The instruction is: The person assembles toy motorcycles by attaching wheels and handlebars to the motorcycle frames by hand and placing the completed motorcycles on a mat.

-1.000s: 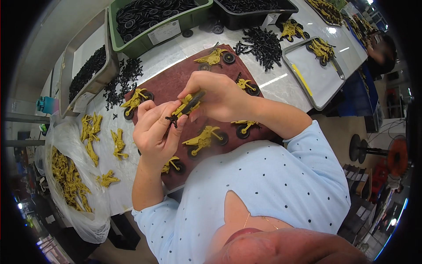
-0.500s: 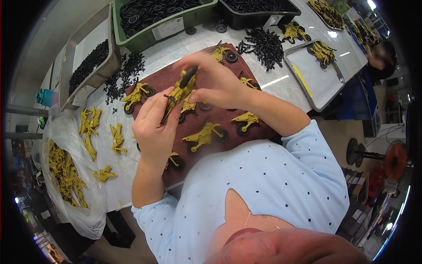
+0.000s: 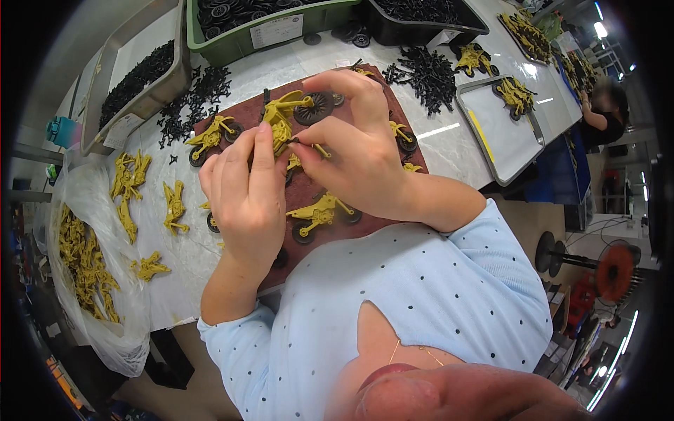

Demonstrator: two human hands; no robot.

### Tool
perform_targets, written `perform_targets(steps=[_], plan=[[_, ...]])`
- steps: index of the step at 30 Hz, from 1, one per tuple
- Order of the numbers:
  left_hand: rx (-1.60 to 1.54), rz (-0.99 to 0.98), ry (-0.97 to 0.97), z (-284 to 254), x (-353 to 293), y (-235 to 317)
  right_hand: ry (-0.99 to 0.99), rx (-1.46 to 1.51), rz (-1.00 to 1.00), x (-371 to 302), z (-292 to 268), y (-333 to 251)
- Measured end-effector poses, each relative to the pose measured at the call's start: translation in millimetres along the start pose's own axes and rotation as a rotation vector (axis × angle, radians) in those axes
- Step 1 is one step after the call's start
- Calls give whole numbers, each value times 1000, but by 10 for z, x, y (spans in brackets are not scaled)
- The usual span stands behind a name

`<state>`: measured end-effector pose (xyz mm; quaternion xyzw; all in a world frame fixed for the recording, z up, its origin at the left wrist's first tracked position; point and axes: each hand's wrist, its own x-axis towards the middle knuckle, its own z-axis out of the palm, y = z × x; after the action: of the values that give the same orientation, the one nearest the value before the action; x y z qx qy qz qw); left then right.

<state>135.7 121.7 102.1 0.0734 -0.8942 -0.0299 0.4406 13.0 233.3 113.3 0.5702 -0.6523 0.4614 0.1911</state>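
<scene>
Over the dark red mat [image 3: 379, 216], my left hand [image 3: 246, 189] grips a yellow plastic toy motorcycle [image 3: 281, 121] from the left. A black spoked wheel [image 3: 316, 109] shows at its far right side, and a short black bar stands up at its far end. My right hand [image 3: 361, 154] pinches a small black part [image 3: 293, 140] between thumb and forefinger, against the toy's near right side. Just below the hands lies another yellow toy motorcycle [image 3: 321, 212] with black wheels. Several similar toys rest around the mat, partly hidden by my hands.
Beyond the mat stand a green bin [image 3: 246, 52] of black wheels and a black bin [image 3: 428, 31]. At left are a grey tray [image 3: 184, 84] of small black parts and a plastic bag [image 3: 130, 309] of yellow pieces. A metal tray [image 3: 502, 147] sits right; another person [image 3: 607, 112] is beyond.
The toy motorcycle has turned in my left hand. My right hand has moved from beside it to a pinch on a small black part at its near side.
</scene>
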Motion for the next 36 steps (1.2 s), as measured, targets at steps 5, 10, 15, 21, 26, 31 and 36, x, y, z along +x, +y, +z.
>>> perform_targets(steps=[5, 10, 15, 21, 26, 31, 36], plan=[[1, 38, 1, 35, -32, -21, 32, 127, 4, -35, 88, 49], [14, 99, 70, 23, 9, -37, 53, 107, -87, -20, 71, 71], [71, 161, 61, -8, 21, 13, 85, 115, -193, -52, 37, 119], [-8, 170, 91, 19, 31, -22, 104, 26, -261, -58, 3, 98], [-424, -111, 60, 13, 32, -44, 126, 506, 45, 43, -59, 194], [-663, -349, -72, 14, 22, -40, -380, 803, 250, -52, -55, 424], [-568, -199, 35, 71, 50, -63, -278, 708, 317, -49, -34, 305]])
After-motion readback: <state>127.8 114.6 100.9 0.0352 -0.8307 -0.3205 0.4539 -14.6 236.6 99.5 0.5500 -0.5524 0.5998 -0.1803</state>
